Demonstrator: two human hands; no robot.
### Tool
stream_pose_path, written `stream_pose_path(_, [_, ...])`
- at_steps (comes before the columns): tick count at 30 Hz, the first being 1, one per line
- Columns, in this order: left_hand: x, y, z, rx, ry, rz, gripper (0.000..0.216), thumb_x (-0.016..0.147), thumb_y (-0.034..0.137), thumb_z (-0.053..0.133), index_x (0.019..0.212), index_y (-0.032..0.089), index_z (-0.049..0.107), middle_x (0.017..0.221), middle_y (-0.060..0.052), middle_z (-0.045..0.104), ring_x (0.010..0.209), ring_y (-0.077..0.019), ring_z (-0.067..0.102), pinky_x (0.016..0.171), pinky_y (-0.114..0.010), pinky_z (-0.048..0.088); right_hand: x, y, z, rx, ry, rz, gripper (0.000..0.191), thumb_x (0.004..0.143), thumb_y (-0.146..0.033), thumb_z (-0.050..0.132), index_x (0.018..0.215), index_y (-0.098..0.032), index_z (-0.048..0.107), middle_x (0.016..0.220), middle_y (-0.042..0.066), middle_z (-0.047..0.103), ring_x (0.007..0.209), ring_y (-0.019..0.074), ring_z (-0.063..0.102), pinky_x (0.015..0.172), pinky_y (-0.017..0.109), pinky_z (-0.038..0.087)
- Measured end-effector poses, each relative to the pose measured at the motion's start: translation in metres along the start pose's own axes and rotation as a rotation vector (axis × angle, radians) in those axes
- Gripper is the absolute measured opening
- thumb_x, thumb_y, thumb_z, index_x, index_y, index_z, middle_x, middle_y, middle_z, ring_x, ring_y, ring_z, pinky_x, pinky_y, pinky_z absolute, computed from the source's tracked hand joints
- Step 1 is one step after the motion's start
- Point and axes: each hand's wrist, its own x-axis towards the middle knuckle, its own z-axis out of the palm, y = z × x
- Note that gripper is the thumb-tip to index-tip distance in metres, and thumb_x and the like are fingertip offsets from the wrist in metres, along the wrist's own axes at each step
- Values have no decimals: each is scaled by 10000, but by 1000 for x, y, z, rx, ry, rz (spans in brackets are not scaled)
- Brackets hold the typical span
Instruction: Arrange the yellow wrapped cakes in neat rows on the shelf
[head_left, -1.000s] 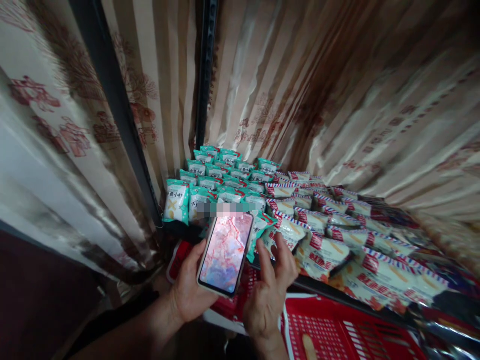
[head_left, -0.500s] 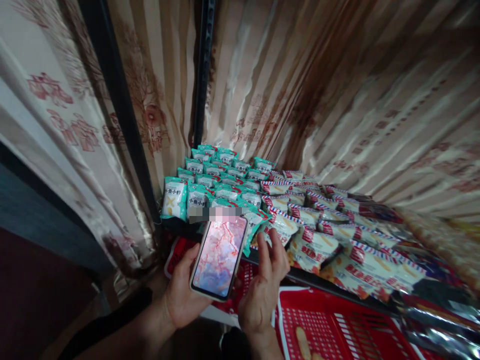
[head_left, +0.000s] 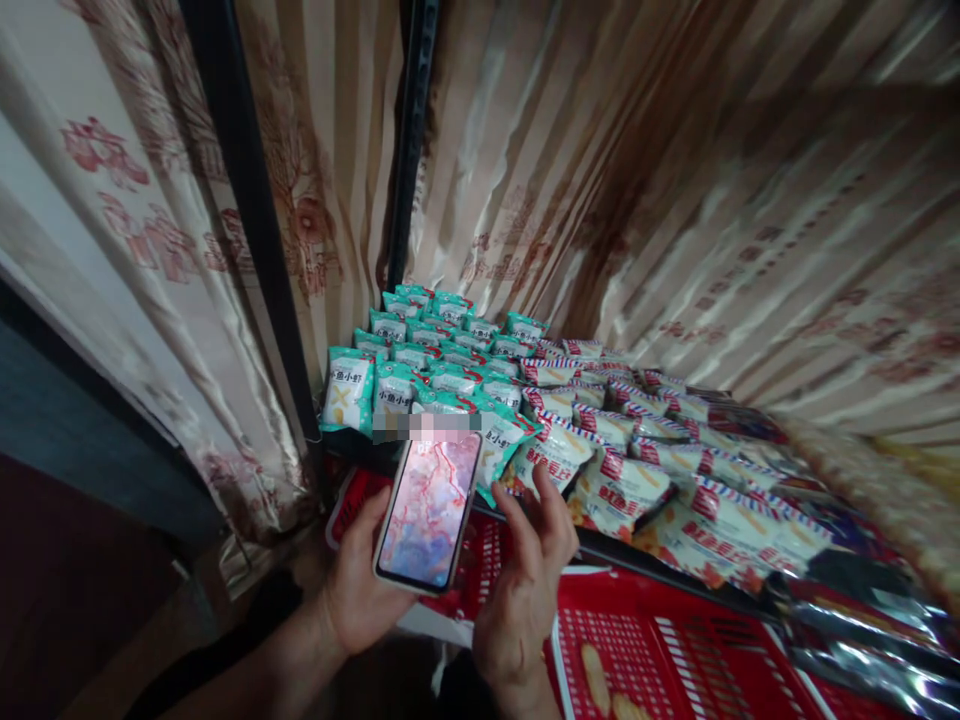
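Note:
My left hand (head_left: 365, 580) is closed around a smartphone (head_left: 429, 510), its lit screen tilted up toward me with a pink, red and blue picture on it. To the right of the phone my right hand (head_left: 525, 580) is raised with fingers apart and slightly bent, touching nothing that I can see. Just beyond the phone stand rows of teal snack bags (head_left: 349, 388) on a shelf. White snack bags with red lettering (head_left: 622, 490) fill the shelf to the right, behind my right hand.
Below the shelf edge sits a red plastic basket (head_left: 622, 625) with a few tan, elongated pieces (head_left: 595, 680) in it. Silvery packages (head_left: 862, 625) lie at the lower right. Dark metal posts (head_left: 251, 210) and patterned curtains (head_left: 517, 150) surround the shelf.
The phone and my left hand have shifted slightly left. My right hand's fingers have spread a little and moved slightly. The view has tilted a bit, showing more of the basket pieces.

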Motion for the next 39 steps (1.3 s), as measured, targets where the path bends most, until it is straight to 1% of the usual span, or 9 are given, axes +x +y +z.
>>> stream_pose_path(6, [0, 0, 7, -24, 38, 5, 409, 887, 398, 414, 1069, 112, 643, 933, -111, 698, 754, -211, 641, 789, -370, 458, -1, 1, -1, -26, -14, -37, 497, 923, -457, 161, 1232, -246, 487, 1427, 72, 273, 1280, 296, 279, 978, 541, 263])
stream_pose_path(9, [3, 1, 9, -21, 4, 6, 426, 884, 423, 412, 1074, 120, 643, 946, -110, 697, 774, -225, 647, 775, -368, 463, -1, 3, -1, -12, 2, -26, 496, 920, -467, 171, 1203, -250, 516, 1428, 65, 273, 1280, 301, 279, 981, 558, 266])
stream_pose_path(12, [7, 0, 7, -28, -42, 4, 421, 887, 421, 409, 1058, 123, 653, 943, -104, 700, 865, -244, 646, 833, -366, 444, -2, 3, 0, 24, 16, -24, 461, 918, -454, 210, 1173, -256, 539, 1436, 59, 259, 1285, 310, 268, 981, 578, 265])
stream_pose_path(17, [10, -1, 4, -29, -24, 6, 413, 881, 405, 424, 1047, 106, 656, 929, -94, 706, 933, -245, 631, 901, -359, 415, -1, 1, -1, 44, 27, -35, 417, 904, -408, 280, 987, -214, 640, 1420, 71, 282, 1274, 329, 280, 971, 574, 281])
stream_pose_path(22, [13, -1, 5, -67, -52, -6, 408, 871, 411, 442, 1053, 111, 651, 928, -88, 706, 888, -226, 642, 862, -337, 435, 0, 2, -6, 17, -9, -59, 423, 898, -388, 301, 866, -216, 687, 1424, 46, 273, 1265, 328, 279, 957, 563, 283])
stream_pose_path(27, [18, -2, 9, -80, -54, -40, 406, 870, 399, 442, 1000, 89, 669, 890, -100, 711, 799, -203, 658, 777, -294, 464, 0, 4, -8, -13, -50, -94, 447, 898, -408, 284, 928, -209, 683, 1436, 62, 252, 1271, 331, 268, 958, 570, 272])
stream_pose_path(31, [22, -3, 9, -36, -12, -36, 412, 841, 419, 488, 1024, 92, 658, 875, -100, 712, 856, -235, 650, 832, -328, 452, 0, 7, -8, -71, -100, -148, 470, 895, -439, 271, 1057, -204, 644, 1450, 87, 225, 1279, 347, 264, 965, 587, 262])
stream_pose_path(35, [24, -1, 9, 6, 6, -52, 401, 842, 417, 480, 1016, 105, 661, 876, -89, 714, 906, -243, 640, 845, -334, 450, 4, 9, -5, -112, -114, -154, 468, 895, -434, 262, 1230, -242, 527, 1466, 85, 193, 1284, 349, 260, 960, 592, 265])
stream_pose_path(39, [26, 1, 9, -1, -43, -51, 415, 865, 424, 429, 1005, 116, 670, 913, -80, 709, 964, -236, 622, 857, -318, 443, 9, 8, -1, -142, -112, -139, 476, 905, -424, 253, 1321, -260, 414, 1467, 88, 192, 1288, 340, 257, 962, 591, 257])
